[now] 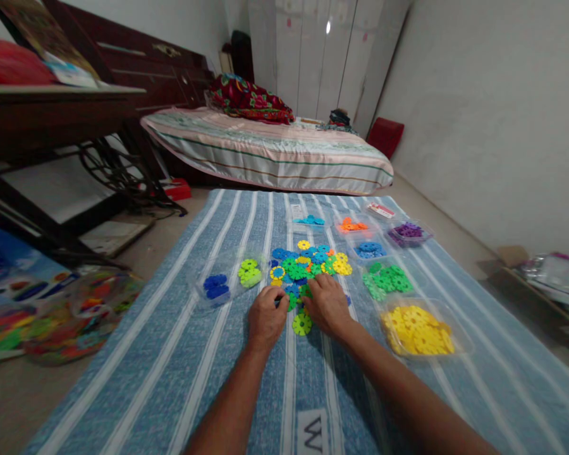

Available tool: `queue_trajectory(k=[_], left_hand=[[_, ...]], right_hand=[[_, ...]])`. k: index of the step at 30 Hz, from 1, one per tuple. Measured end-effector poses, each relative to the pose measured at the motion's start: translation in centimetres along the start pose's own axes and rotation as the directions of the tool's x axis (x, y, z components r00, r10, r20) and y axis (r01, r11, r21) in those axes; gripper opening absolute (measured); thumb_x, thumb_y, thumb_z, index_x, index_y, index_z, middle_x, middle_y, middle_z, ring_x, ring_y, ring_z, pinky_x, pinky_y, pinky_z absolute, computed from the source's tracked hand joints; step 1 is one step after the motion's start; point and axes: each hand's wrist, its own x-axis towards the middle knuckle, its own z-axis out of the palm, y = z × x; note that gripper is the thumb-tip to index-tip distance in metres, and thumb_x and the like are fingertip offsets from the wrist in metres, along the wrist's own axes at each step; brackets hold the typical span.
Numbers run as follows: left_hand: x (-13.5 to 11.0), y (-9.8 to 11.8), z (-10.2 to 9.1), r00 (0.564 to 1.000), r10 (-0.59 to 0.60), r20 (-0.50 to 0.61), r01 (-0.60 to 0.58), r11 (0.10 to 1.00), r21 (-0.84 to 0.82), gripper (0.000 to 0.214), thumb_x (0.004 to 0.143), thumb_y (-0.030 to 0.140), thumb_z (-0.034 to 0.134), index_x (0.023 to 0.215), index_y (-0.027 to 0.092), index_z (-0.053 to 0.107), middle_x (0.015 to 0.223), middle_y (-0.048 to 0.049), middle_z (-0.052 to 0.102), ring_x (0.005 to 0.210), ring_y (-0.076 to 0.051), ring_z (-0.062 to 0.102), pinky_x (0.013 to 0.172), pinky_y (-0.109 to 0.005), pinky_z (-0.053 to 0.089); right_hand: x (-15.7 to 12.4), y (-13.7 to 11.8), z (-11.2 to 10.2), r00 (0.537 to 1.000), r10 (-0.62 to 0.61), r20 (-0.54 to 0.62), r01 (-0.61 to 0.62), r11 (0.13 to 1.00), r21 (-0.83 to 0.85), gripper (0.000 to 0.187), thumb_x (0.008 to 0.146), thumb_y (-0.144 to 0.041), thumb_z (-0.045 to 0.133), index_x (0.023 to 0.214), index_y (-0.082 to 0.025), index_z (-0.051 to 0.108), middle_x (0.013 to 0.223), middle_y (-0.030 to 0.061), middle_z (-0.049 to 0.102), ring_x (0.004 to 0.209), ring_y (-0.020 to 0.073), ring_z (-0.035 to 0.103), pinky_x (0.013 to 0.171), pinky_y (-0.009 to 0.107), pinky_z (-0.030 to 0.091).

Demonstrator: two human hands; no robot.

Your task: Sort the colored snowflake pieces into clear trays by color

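Observation:
A loose pile of flower-shaped plastic discs [295, 270] in green, blue, yellow and orange lies on the striped cloth. At its near left edge is my left hand [267, 316], fingers curled in toward the thumb; something small and dark shows there, too unclear to name. My right hand [329, 304] reaches over the pile's near right side with bent fingers, and a green disc [306, 291] shows between its thumb and forefinger. Just below, between both hands, lies a single yellow-green disc [302, 324].
Left of the pile, a clear tray [203, 268] holds dark blue and lime discs. To the right stand tubs with yellow [420, 328], green [389, 281], blue [370, 249], purple [408, 232] and orange discs [353, 225]. Behind is a light-blue tub [309, 220]. A bed [270, 148] stands beyond.

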Motion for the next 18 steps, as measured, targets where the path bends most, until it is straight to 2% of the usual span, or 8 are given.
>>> queue_trajectory(k=[4,7,12,15,18], left_hand=[[0.0,-0.1,0.0,1.000,0.007,-0.004,-0.007,1.000,0.001,0.013,0.081,0.021,0.053,0.071,0.022,0.061,0.080,-0.0006,0.065,0.082,-0.016,0.063,0.078,-0.027,0.049],[0.0,-0.1,0.1,1.000,0.009,-0.004,-0.009,1.000,0.007,0.012,0.081,0.021,0.053,0.071,0.023,0.061,0.081,-0.0003,0.065,0.082,-0.016,0.063,0.078,-0.026,0.048],[-0.1,-0.1,0.2,1.000,-0.001,-0.007,0.001,1.000,0.000,0.013,0.081,0.021,0.053,0.071,0.022,0.061,0.080,-0.0008,0.065,0.081,-0.016,0.062,0.078,-0.027,0.048],[-0.2,-0.1,0.2,1.000,-0.006,-0.002,0.006,1.000,-0.009,0.013,0.081,0.021,0.053,0.071,0.021,0.061,0.082,-0.0013,0.065,0.082,-0.016,0.063,0.078,-0.027,0.048],[-0.2,0.1,0.2,1.000,-0.012,-0.003,0.012,1.000,-0.008,0.014,0.081,0.019,0.053,0.070,0.021,0.061,0.081,-0.0012,0.065,0.082,-0.016,0.063,0.077,-0.027,0.048]], right_hand=[[0.5,-0.3,0.6,1.000,0.013,0.011,-0.013,1.000,-0.020,0.015,0.089,-0.032,0.058,0.097,-0.020,0.064,0.109,0.0099,0.062,0.109,0.0270,0.051,0.089,0.036,0.039],[-0.1,0.0,1.1,0.999,-0.046,-0.019,0.045,0.998,-0.049,0.012,0.093,-0.026,0.053,0.092,-0.021,0.064,0.102,0.0085,0.064,0.101,0.0250,0.053,0.087,0.036,0.038],[-0.8,0.8,1.3,0.980,-0.136,-0.144,0.117,0.984,-0.131,0.025,0.094,-0.015,0.043,0.082,-0.021,0.064,0.084,0.0076,0.063,0.084,0.0227,0.052,0.085,0.035,0.035],[-1.0,2.0,0.0,0.955,-0.142,-0.260,0.104,0.982,-0.155,0.029,0.094,-0.014,0.041,0.077,-0.021,0.063,0.077,0.0065,0.061,0.080,0.0215,0.051,0.085,0.034,0.034],[-1.2,4.8,-2.6,0.922,-0.118,-0.369,0.042,0.977,-0.207,0.032,0.094,-0.013,0.039,0.073,-0.022,0.062,0.073,0.0051,0.061,0.078,0.0203,0.051,0.090,0.033,0.033]])
